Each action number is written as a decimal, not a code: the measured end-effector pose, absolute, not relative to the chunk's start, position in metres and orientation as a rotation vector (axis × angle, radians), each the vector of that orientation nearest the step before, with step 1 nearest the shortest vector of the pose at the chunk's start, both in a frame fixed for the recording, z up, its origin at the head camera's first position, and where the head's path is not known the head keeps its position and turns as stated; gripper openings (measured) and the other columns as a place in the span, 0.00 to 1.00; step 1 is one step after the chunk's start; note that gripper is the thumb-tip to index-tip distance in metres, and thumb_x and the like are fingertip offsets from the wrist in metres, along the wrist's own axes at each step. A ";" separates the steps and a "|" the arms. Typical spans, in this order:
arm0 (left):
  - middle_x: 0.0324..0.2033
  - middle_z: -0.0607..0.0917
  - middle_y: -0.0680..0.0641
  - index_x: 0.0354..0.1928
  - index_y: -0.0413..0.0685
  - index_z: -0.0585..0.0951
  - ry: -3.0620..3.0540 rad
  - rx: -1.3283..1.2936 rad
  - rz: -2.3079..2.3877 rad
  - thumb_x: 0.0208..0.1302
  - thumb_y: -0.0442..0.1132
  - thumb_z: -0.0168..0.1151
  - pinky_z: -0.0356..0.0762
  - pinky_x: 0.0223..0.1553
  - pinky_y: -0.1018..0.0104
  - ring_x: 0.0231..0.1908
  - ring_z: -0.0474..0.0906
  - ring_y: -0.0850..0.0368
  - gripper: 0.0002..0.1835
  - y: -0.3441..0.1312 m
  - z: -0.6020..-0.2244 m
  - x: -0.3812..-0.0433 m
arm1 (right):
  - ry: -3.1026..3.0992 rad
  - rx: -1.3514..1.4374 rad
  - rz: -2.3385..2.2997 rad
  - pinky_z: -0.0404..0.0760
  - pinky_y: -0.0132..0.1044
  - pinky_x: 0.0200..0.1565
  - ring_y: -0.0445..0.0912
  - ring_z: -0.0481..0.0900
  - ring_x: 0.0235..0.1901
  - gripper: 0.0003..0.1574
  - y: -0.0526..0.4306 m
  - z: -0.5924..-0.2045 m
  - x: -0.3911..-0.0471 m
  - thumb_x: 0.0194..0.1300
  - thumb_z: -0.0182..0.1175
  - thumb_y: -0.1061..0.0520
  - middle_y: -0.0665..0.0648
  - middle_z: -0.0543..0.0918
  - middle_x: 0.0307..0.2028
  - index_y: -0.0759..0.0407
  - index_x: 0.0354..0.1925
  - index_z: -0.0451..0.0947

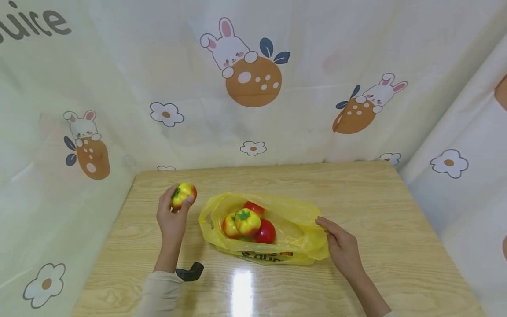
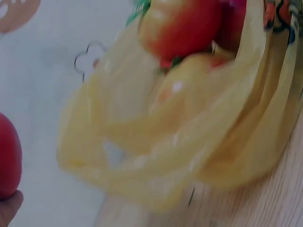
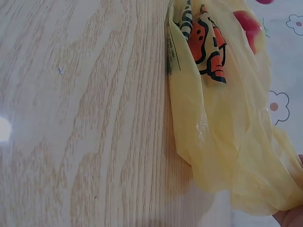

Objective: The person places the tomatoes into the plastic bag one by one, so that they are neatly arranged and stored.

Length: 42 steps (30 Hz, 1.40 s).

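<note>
My left hand (image 1: 172, 222) grips a ribbed yellow-and-red fruit with a green leafy cap (image 1: 184, 196), held left of a yellow plastic bag (image 1: 291, 207). In the left wrist view only the red side of this fruit (image 2: 8, 158) shows, with a thumb tip below it. The bag lies on the table, its mouth spread upward. Inside are two similar yellow-red fruits (image 1: 247, 221) and two red ones (image 1: 266, 232). At the bag's right end, my right hand (image 1: 343, 246) pinches the rim between thumb and fingers; the right wrist view shows the plastic (image 3: 232, 142) stretched toward it.
A wood-grain table (image 1: 376, 207) carries everything. Behind it and along both sides hangs a pale curtain (image 1: 190, 145) printed with rabbits and flowers. A black curved piece (image 1: 190, 271) sits at the left wrist. Dark printing (image 1: 263, 256) marks the bag's front.
</note>
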<state>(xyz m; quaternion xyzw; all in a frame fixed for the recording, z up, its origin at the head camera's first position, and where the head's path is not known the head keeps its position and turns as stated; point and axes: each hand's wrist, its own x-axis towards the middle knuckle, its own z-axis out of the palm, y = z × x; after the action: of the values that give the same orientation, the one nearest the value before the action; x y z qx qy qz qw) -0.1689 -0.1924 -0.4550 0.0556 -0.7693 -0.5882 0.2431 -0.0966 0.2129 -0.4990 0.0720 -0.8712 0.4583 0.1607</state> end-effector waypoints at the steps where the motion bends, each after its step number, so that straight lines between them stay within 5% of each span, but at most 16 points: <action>1: 0.58 0.74 0.41 0.63 0.42 0.75 -2.103 0.132 -1.626 0.62 0.36 0.69 0.73 0.42 0.85 0.52 0.69 0.57 0.27 -0.188 -0.454 -0.169 | -2.488 0.203 1.308 0.67 0.10 0.48 0.56 0.76 0.58 0.25 0.213 -0.499 -0.097 0.67 0.47 0.77 0.63 0.81 0.57 0.64 0.56 0.80; 8: 0.60 0.74 0.42 0.63 0.45 0.75 -2.157 -0.061 -1.659 0.60 0.34 0.69 0.76 0.43 0.81 0.53 0.71 0.54 0.27 -0.154 -0.446 -0.168 | -2.505 0.182 1.322 0.66 0.10 0.50 0.59 0.75 0.58 0.25 0.211 -0.499 -0.095 0.67 0.46 0.76 0.64 0.81 0.58 0.64 0.56 0.80; 15: 0.61 0.73 0.39 0.61 0.44 0.77 -2.319 -0.427 -1.501 0.56 0.36 0.72 0.81 0.52 0.52 0.57 0.75 0.42 0.28 -0.120 -0.456 -0.167 | -2.498 0.208 1.282 0.67 0.13 0.40 0.60 0.76 0.56 0.25 0.212 -0.499 -0.097 0.66 0.47 0.77 0.65 0.81 0.57 0.66 0.55 0.80; 18: 0.61 0.74 0.40 0.60 0.46 0.78 -2.370 -0.466 -1.477 0.56 0.37 0.72 0.80 0.52 0.49 0.57 0.75 0.43 0.28 -0.111 -0.458 -0.164 | -2.499 0.210 1.286 0.67 0.13 0.40 0.61 0.77 0.56 0.25 0.212 -0.499 -0.096 0.65 0.47 0.78 0.65 0.81 0.57 0.66 0.55 0.80; 33: 0.58 0.76 0.41 0.58 0.48 0.79 -2.432 -0.623 -1.400 0.56 0.40 0.73 0.81 0.49 0.53 0.54 0.76 0.44 0.27 -0.084 -0.463 -0.157 | -2.518 0.185 1.278 0.66 0.09 0.47 0.60 0.76 0.56 0.25 0.212 -0.500 -0.095 0.66 0.47 0.77 0.64 0.81 0.57 0.65 0.55 0.80; 42: 0.62 0.73 0.39 0.61 0.50 0.77 -2.467 -0.827 -1.023 0.57 0.45 0.72 0.80 0.52 0.51 0.57 0.75 0.43 0.29 -0.066 -0.469 -0.151 | -2.508 0.202 1.299 0.69 0.17 0.37 0.61 0.78 0.54 0.25 0.213 -0.500 -0.095 0.66 0.47 0.78 0.66 0.81 0.57 0.67 0.55 0.79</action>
<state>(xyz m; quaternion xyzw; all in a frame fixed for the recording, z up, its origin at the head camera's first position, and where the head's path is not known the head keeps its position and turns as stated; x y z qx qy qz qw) -0.1514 -0.0656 -0.4689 -0.2915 -0.8692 -0.3604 0.1719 -0.0949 0.2133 -0.5000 0.0706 -0.8751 0.4532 0.1542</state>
